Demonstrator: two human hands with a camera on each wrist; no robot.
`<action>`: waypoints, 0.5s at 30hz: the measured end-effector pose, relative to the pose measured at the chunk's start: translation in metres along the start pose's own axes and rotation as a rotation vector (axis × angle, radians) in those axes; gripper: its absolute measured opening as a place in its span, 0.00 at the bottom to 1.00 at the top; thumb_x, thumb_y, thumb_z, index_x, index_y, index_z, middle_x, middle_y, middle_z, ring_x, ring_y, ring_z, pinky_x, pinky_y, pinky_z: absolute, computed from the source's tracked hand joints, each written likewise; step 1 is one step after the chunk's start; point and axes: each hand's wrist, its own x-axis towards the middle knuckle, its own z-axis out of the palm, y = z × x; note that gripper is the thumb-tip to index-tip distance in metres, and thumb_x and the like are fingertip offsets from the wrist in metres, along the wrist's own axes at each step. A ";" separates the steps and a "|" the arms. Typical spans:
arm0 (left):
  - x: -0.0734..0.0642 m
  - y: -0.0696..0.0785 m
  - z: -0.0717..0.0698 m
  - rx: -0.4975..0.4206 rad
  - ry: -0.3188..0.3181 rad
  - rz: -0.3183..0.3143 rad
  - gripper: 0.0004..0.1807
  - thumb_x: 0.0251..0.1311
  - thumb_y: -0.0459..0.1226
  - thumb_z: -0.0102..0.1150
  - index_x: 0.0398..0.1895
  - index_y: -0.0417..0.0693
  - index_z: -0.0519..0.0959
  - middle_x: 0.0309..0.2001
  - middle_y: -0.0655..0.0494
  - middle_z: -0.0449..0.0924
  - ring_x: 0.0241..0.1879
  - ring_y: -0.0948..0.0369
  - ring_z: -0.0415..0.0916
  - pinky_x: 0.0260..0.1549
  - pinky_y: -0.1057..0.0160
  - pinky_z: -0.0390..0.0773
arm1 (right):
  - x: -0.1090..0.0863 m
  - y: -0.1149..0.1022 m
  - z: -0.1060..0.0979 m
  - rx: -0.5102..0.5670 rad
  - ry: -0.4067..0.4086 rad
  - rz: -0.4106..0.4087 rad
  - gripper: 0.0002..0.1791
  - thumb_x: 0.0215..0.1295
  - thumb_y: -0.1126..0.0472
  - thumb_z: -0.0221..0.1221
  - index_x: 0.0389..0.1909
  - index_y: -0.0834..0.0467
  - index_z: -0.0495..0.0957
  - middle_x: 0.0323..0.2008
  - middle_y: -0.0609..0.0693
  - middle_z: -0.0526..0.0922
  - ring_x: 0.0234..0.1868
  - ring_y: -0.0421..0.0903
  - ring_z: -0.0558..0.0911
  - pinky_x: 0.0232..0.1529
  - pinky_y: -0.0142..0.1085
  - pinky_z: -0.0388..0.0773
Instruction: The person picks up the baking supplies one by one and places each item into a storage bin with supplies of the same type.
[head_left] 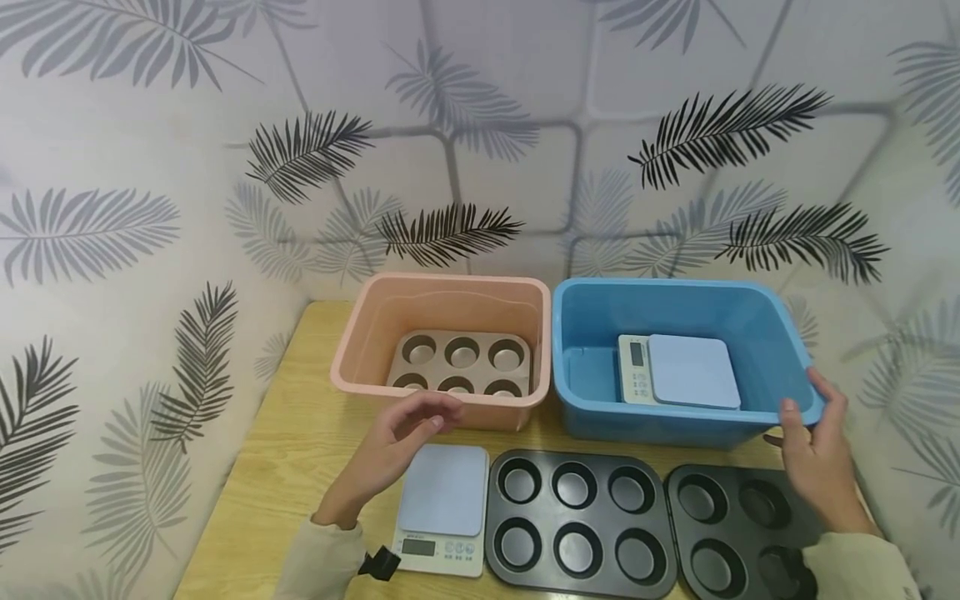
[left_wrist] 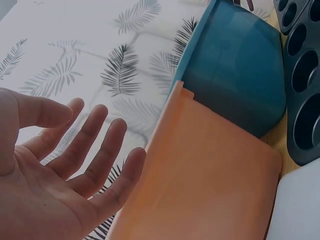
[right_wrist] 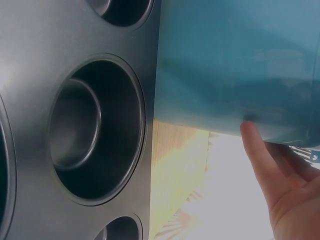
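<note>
The right hand (head_left: pixel 819 457) is gripping the near right corner of the glossy, rectangular blue plastic bin (head_left: pixel 645 422): the thumb is pressing on the outer front wall, and the fingers are wrapping the right side. This bin is standing at the back right of the yellow wood-grain table (head_left: pixel 288 417), beside the salmon-pink plastic bin (head_left: pixel 491 416).

The left hand (head_left: pixel 395 443) is hovering at the pink bin's near wall, its fingers loosely bent and holding nothing; whether they are touching the rim, the views are not settling.

The step in hand is apparently the handling of the blue bin by its corner. For good control, the thumb and fingers should be bearing evenly on the wall, since a one-corner grip is likely twisting the bin under load. The flat white kitchen scale (head_left: pixel 693 371) is lying inside, so the base should be staying level. The dark metal muffin pan (head_left: pixel 738 533) is lying just in front, below the right hand; the wrist should be clearing its edge.
</note>
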 end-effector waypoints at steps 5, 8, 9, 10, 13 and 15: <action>-0.005 -0.007 -0.006 0.005 0.017 -0.008 0.15 0.79 0.24 0.50 0.63 0.23 0.76 0.57 0.64 0.87 0.57 0.69 0.86 0.61 0.61 0.88 | 0.001 -0.001 -0.001 0.018 -0.023 -0.015 0.39 0.86 0.52 0.43 0.90 0.51 0.38 0.85 0.77 0.46 0.72 0.87 0.63 0.31 0.07 0.66; -0.014 -0.015 -0.010 0.014 0.042 -0.053 0.16 0.80 0.25 0.50 0.64 0.24 0.76 0.56 0.69 0.87 0.56 0.69 0.87 0.57 0.63 0.89 | 0.002 -0.002 0.001 0.032 -0.045 -0.030 0.40 0.87 0.53 0.43 0.90 0.52 0.37 0.85 0.78 0.44 0.69 0.88 0.65 0.31 0.10 0.70; -0.017 -0.017 -0.012 0.017 0.052 -0.065 0.16 0.80 0.25 0.50 0.64 0.24 0.76 0.55 0.70 0.87 0.55 0.69 0.87 0.56 0.64 0.89 | 0.003 -0.001 0.001 0.043 -0.054 -0.033 0.40 0.87 0.54 0.43 0.90 0.52 0.36 0.85 0.78 0.43 0.68 0.88 0.65 0.30 0.11 0.71; -0.020 -0.021 -0.014 0.016 0.061 -0.080 0.16 0.81 0.26 0.50 0.65 0.24 0.75 0.55 0.69 0.87 0.55 0.68 0.87 0.56 0.63 0.89 | 0.002 -0.001 0.001 0.044 -0.057 -0.034 0.40 0.87 0.54 0.43 0.90 0.52 0.36 0.85 0.78 0.43 0.68 0.88 0.65 0.30 0.11 0.71; -0.030 -0.030 -0.019 0.008 0.089 -0.135 0.18 0.81 0.28 0.51 0.67 0.24 0.74 0.55 0.68 0.87 0.55 0.67 0.87 0.56 0.62 0.89 | 0.001 0.002 0.000 0.051 -0.057 -0.036 0.40 0.87 0.55 0.43 0.90 0.52 0.35 0.84 0.78 0.42 0.68 0.87 0.64 0.31 0.10 0.70; -0.036 -0.035 -0.023 0.007 0.106 -0.161 0.19 0.82 0.29 0.51 0.68 0.23 0.72 0.55 0.68 0.87 0.55 0.66 0.87 0.57 0.61 0.89 | 0.000 0.003 -0.001 0.048 -0.052 -0.039 0.40 0.87 0.55 0.43 0.90 0.52 0.36 0.84 0.78 0.42 0.68 0.87 0.63 0.31 0.09 0.70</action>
